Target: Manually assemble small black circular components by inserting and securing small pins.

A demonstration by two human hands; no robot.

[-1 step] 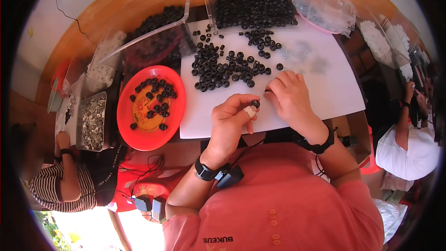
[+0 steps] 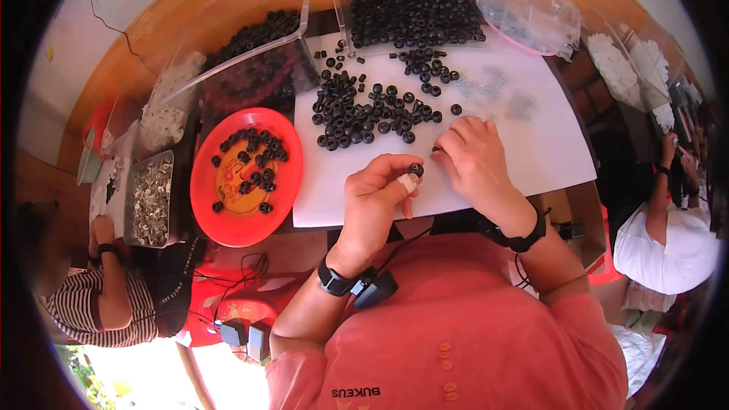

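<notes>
Next to nothing has moved since the earlier frame: from the head view, the whole scene has slid a hair leftward, probably a slight turn of the wearer's head, while both hands keep their pose. To my eye, that leaves the work at the same point, a pause or a very fine finger movement at most.

The left hand (image 2: 370, 193) is closed, gripping a black bead (image 2: 415, 170) between thumb and fingers, its hole showing; a strip of white tape (image 2: 408, 181) wraps one digit. The right hand (image 2: 480, 161) hovers just beside it, fingertips drawn together around something dark and tiny; whether that is truly pinched, I cannot tell. The two hands are apart, over the near side of the white table (image 2: 550, 156).

Beyond them lies a loose heap (image 2: 353, 110) of beads, one stray (image 2: 456, 109) near the right hand. A red plate (image 2: 203, 193) to the left carries a scattering more, and a clear box (image 2: 414, 11) behind is packed with them.
</notes>
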